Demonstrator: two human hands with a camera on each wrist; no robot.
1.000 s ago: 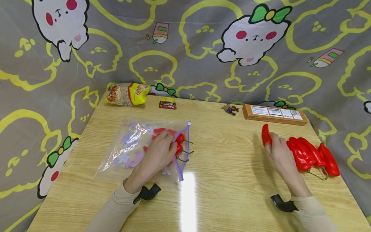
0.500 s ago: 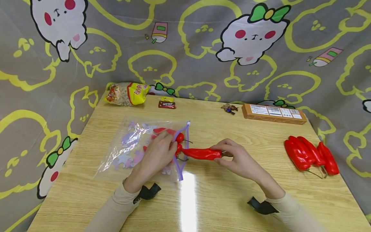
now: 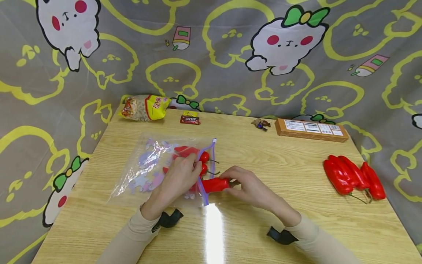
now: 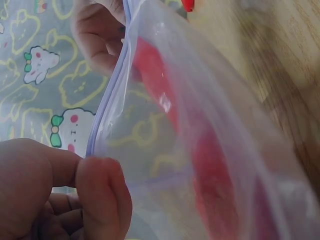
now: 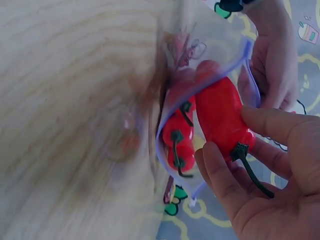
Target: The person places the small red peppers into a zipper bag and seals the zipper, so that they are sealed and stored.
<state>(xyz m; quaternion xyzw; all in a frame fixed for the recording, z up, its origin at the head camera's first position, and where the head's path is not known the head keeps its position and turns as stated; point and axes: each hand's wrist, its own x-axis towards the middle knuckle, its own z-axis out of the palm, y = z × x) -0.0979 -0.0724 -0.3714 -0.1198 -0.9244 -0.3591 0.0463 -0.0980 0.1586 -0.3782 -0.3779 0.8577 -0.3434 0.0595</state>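
A clear zip bag (image 3: 126, 183) with a purple zip strip and pastel print lies flat on the table's left half. My left hand (image 3: 178, 174) pinches the upper layer at its mouth; the left wrist view shows thumb and finger (image 4: 102, 195) on the strip. Several red peppers (image 5: 179, 135) lie inside, stem ends at the opening. With my right hand (image 3: 248, 187) I hold another red pepper (image 3: 214, 185) near its green stem, tip end inside the bag mouth. In the right wrist view, fingers and thumb grip this pepper (image 5: 220, 112) from both sides.
Several more red peppers (image 3: 343, 174) lie side by side at the table's right. Along the back edge stand a yellow snack bag (image 3: 145, 107), a dark red bar wrapper (image 3: 190, 119), small dark trinkets (image 3: 261, 124) and a long brown box (image 3: 311, 129), before a patterned cloth.
My right hand has carried a pepper from the right-hand group leftward to the bag, and its tip end has entered the mouth. My left hand has stayed on the bag.
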